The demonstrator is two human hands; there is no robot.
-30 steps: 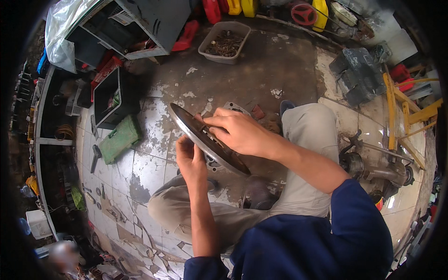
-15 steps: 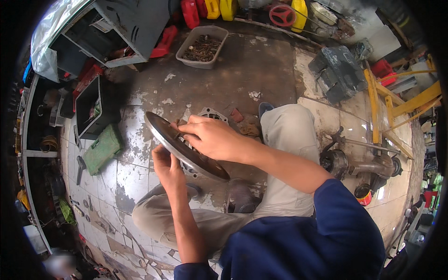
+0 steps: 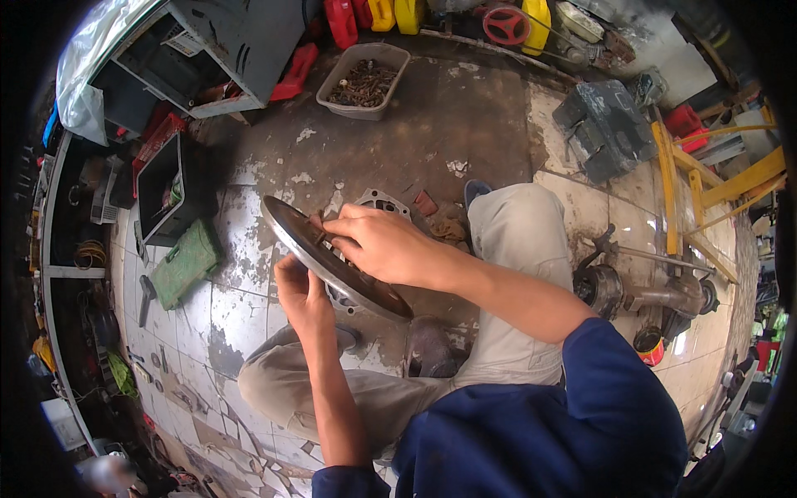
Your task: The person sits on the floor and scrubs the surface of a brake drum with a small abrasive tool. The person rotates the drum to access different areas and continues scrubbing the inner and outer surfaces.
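A large round metal disc [image 3: 369, 290], much like a flywheel, is held tilted above the floor, its dark face up and its rim shiny. My left hand [image 3: 304, 297] grips it by the near rim, with some fingers hidden underneath. Over the upper face, my right hand [image 3: 383, 242] has its fingers bent and closed on a small brown piece [image 3: 315, 222], pressed against the disc; its kind is unclear. Partly hidden behind the disc lies a metal housing [image 3: 383, 199] with holes round its edge.
A grey tub [image 3: 359, 109] of small metal parts stands ahead. To the left are a green case [image 3: 184, 264] and a black bin [image 3: 160, 199]. A shafted metal assembly [image 3: 656, 299], an open can [image 3: 648, 342] and a yellow frame [image 3: 667, 187] stand right. A reddish scrap [image 3: 426, 202] lies beyond my hands.
The view has shifted slightly. My right fingers and the small brown piece have moved very little across the disc; my left hand keeps the same grip.
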